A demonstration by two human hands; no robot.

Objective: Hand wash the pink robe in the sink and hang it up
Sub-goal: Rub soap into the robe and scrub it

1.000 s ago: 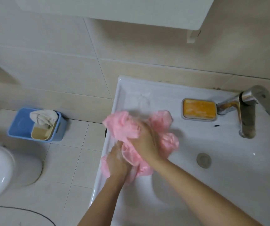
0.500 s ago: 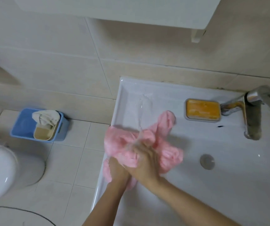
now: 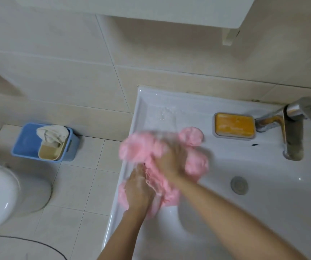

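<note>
At the far left edge of the frame sits a white toilet (image 3: 4, 196) on the pale tiled floor. Just right of it, against the wall, a blue bin (image 3: 29, 145) holds a beige tub and a crumpled cloth (image 3: 52, 135). Right of centre, the white sink (image 3: 254, 212) fills the lower right of the frame. The pink robe (image 3: 137, 149) lies bunched at the sink's left side, partly over its rim. The left hand (image 3: 139, 190) is curled closed around the robe's lower folds; the right hand (image 3: 171, 164), blurred, presses down gripping the fabric above it. Farther right, an orange soap bar (image 3: 234, 124) rests in its dish beside the metal faucet (image 3: 291, 132), with the drain (image 3: 239, 185) below.
</note>
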